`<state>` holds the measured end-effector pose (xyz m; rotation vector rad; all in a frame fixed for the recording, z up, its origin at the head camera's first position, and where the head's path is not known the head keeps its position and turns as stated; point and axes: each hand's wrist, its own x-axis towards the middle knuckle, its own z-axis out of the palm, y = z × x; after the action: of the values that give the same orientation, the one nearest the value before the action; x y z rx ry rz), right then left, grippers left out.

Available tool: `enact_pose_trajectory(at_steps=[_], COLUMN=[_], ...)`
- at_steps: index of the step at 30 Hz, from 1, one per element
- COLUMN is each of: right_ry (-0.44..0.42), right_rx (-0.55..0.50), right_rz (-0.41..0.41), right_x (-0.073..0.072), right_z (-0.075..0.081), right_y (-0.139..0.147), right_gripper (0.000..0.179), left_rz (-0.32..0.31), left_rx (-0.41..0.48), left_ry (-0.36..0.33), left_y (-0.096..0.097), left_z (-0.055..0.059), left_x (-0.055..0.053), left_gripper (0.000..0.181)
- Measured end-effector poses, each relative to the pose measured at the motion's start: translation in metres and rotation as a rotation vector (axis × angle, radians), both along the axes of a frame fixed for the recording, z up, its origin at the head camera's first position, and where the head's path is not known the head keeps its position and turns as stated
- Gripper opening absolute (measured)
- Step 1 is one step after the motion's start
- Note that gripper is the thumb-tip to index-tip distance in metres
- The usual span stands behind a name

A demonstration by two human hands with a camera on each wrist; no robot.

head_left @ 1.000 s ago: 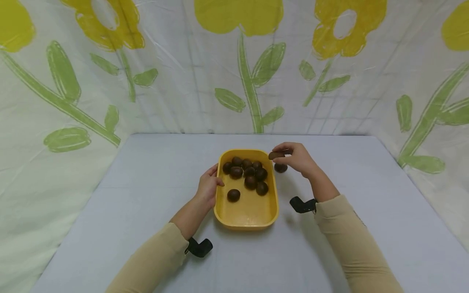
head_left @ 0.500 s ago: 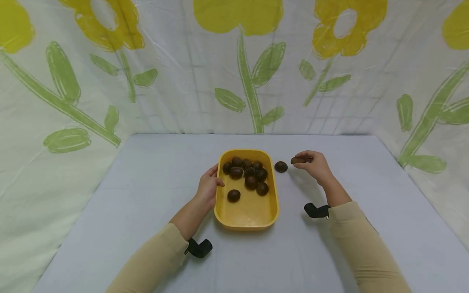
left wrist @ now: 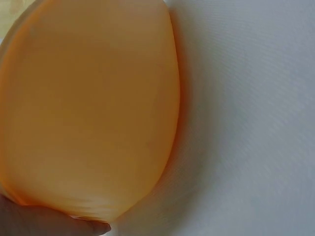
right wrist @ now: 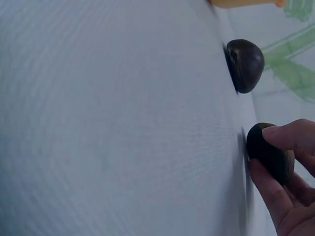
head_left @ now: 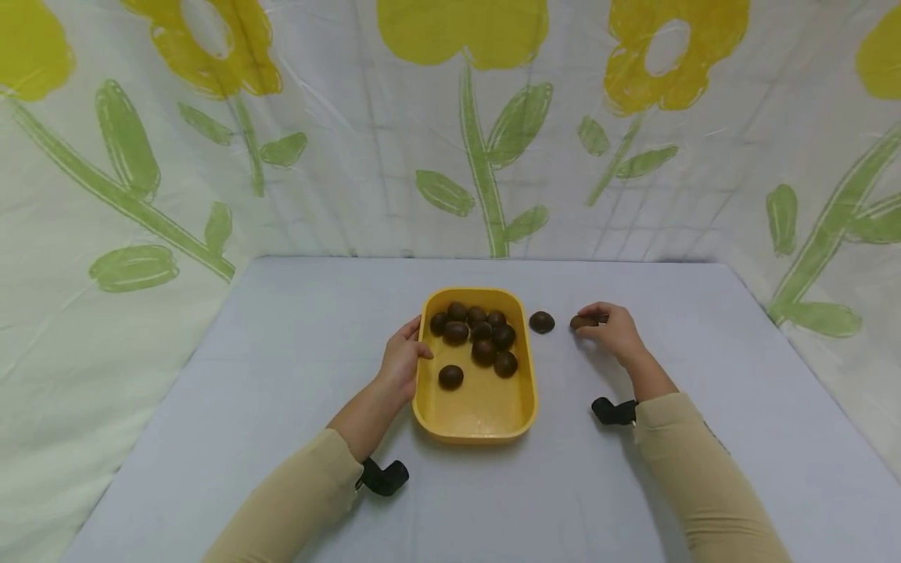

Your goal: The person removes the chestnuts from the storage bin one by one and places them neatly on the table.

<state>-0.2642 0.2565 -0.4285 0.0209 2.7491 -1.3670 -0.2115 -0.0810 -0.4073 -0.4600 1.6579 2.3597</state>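
A yellow plastic tray sits mid-table with several dark brown, round passion fruits in it, mostly towards its far end. My left hand grips the tray's left side, thumb over the rim and fingers outside; the left wrist view shows the tray's outer wall up close. To the right of the tray, my right hand pinches a dark passion fruit between thumb and fingers, low over the tabletop. Another passion fruit, flattened on its underside, lies between the tray and that hand.
A pale cloth covers the table. Behind it hangs a white curtain painted with yellow flowers and green leaves. A black wrist camera is strapped at the left wrist, another camera at the right.
My right hand has moved right and down, away from the tray's far right corner, carrying its passion fruit past the one on the table. My left hand and the tray have stayed put.
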Motion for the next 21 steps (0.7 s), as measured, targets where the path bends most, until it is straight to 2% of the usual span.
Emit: enact_pose_trajectory(at_steps=[7, 14, 21], right_ry=[0.006, 0.022, 0.046], right_rx=[0.020, 0.060, 0.094], right_rz=[0.008, 0.059, 0.073], right_x=[0.0009, -0.0007, -0.0040], right_z=[-0.0001, 0.0001, -0.0053], right_y=[0.0034, 0.0048, 0.0042], right_gripper=[0.037, 0.036, 0.033], left_rz=[-0.001, 0.000, 0.000], left_rx=[0.007, 0.011, 0.017], left_ry=[0.002, 0.010, 0.012], left_y=[0.0007, -0.0003, -0.0004], left_z=[-0.0011, -0.0006, 0.0005], left_x=[0.0001, 0.0003, 0.0007], left_gripper=[0.077, 0.077, 0.077])
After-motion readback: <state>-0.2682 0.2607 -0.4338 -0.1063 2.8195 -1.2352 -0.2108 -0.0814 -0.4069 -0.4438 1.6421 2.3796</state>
